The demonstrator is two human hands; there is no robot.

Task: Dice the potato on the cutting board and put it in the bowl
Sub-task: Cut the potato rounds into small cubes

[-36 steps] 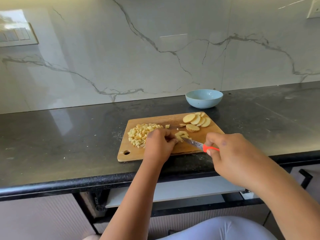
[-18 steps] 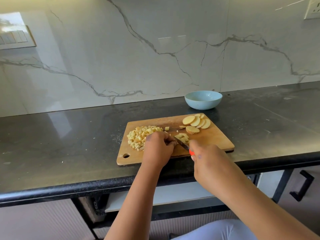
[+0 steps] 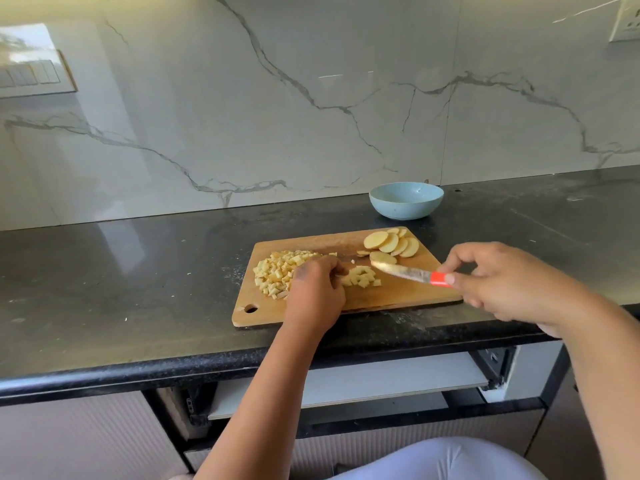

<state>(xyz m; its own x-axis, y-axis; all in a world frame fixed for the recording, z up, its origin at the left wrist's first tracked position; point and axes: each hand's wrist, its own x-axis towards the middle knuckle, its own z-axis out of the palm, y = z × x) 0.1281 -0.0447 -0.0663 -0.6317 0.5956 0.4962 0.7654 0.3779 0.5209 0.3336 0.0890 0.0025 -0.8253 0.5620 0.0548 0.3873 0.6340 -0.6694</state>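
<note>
Head view gives us a black stone counter [image 3: 121, 271], glossy and speckled, with pale crumbs and smears on it near the board. Behind it rises a white marble wall [image 3: 311, 98] with grey veins; a switch plate [image 3: 33, 76] sits at its far left and a socket [image 3: 627, 20] at the top right corner. Below the counter edge we see a pulled-out white drawer [image 3: 381, 379] and ribbed cabinet fronts [image 3: 69, 441].

A wooden cutting board [image 3: 398, 296] lies near the front edge of the counter, its hanging hole toward our left. On it we count three groups of potato: a large pile of dice [image 3: 277, 271] on the left half, a small heap of dice [image 3: 362, 277] in the middle, and round slices [image 3: 391, 242] fanned at the far right corner. A light blue bowl [image 3: 406, 199] stands on the counter just behind the board, apart from it.

Our left hand [image 3: 317, 292] rests on the board between the two heaps, fingers curled down by the small one; we cannot tell whether they hold any piece. Our right hand [image 3: 502, 282] pinches the orange handle of a knife [image 3: 408, 271], fingers clamped on it, the blade raised and pointing left over the board.
</note>
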